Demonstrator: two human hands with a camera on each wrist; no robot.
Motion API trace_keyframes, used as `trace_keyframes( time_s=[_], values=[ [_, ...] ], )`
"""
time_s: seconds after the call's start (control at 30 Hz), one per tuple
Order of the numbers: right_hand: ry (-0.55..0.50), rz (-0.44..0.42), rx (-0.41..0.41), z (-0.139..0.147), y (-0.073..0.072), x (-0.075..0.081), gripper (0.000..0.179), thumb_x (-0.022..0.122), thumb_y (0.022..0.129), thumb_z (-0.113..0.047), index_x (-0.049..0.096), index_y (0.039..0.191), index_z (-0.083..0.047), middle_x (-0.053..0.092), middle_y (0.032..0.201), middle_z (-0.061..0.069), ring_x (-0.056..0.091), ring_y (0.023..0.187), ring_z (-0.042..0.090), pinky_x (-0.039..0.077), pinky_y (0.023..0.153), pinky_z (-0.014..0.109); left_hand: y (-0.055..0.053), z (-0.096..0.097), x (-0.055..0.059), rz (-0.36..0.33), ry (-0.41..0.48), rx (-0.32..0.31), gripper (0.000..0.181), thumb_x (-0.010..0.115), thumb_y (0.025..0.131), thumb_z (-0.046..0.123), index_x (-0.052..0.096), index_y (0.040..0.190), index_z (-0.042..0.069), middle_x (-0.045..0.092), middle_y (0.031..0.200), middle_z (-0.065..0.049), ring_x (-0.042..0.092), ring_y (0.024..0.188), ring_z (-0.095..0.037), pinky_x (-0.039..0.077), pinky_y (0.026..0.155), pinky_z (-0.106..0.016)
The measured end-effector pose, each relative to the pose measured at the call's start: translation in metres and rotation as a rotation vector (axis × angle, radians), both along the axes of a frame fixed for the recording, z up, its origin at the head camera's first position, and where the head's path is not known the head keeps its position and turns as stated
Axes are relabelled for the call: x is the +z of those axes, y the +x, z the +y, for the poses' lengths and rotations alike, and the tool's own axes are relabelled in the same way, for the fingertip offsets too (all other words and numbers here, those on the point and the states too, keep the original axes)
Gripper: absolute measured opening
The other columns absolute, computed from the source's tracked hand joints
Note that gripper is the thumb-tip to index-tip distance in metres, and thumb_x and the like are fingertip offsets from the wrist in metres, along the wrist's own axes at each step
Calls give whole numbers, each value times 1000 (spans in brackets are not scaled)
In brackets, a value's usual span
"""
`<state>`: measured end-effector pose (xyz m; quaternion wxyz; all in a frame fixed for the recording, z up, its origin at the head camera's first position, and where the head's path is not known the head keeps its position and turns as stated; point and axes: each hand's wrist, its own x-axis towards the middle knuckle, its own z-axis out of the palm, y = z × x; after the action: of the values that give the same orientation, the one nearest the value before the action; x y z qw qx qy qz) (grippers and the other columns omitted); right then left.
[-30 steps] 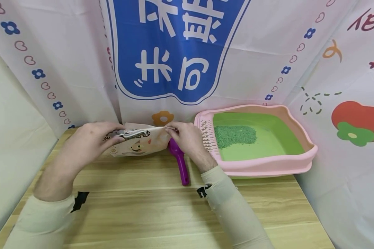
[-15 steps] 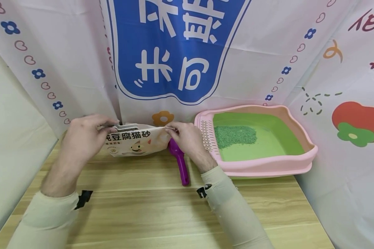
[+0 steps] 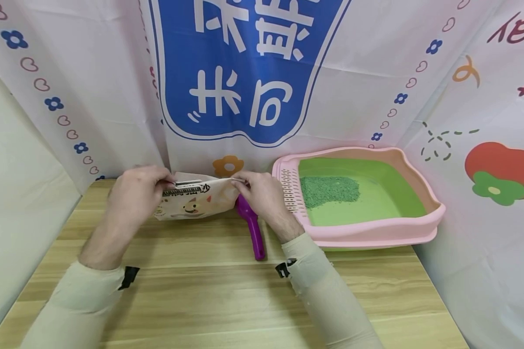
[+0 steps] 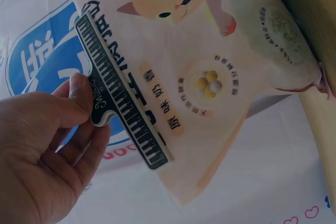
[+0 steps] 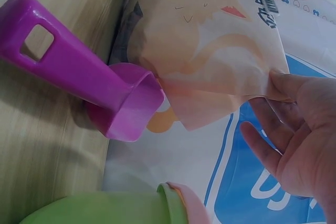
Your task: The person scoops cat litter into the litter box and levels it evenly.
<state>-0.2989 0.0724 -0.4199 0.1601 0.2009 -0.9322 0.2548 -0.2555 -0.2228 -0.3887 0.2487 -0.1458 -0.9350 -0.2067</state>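
Note:
A cat litter bag with a cartoon cat on it stands at the back of the table. My left hand pinches the handle of a bag clip with a piano-key pattern. In the left wrist view the clip lies along the bag's top edge. My right hand pinches the bag's upper right corner between thumb and index finger; the other fingers are spread in the right wrist view. Just below that hand lies a purple scoop, its cup close beside the bag.
On the right stands a litter box with a pink rim and a green base. Green litter is heaped at its left side, near the slotted ledge. A printed cloth hangs behind the wooden table.
My left hand first drew the clip left and up behind the bag's top edge, then came right and set it over that edge. My right hand and the scoop have stayed put.

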Motion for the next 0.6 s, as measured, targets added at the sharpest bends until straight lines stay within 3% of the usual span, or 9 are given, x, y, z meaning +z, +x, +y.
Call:
trace_keyframes(
  time_s=[0.3,0.47,0.6],
  values=[
    [46,41,10,-3,3,-4,24,76,115,-42,90,130,-29,92,122,-5,90,100,26,70,81,48,-4,4,-13,-58,-43,-5,8,86,104,4,88,110,9,89,110,-18,81,96,-48,65,76,-67],
    [56,27,8,-3,3,-3,25,76,115,-43,90,130,-30,92,123,-5,90,100,25,69,80,47,-3,1,-13,-136,-105,-61,20,85,106,8,82,126,9,86,120,-20,78,106,-46,65,85,-66],
    [72,-11,19,-3,5,-2,24,75,116,-44,90,128,-31,92,121,-4,88,96,23,68,79,45,-2,-3,-14,-185,-148,-143,26,88,102,5,79,127,10,86,127,-20,80,111,-47,67,92,-68]
  ],
)
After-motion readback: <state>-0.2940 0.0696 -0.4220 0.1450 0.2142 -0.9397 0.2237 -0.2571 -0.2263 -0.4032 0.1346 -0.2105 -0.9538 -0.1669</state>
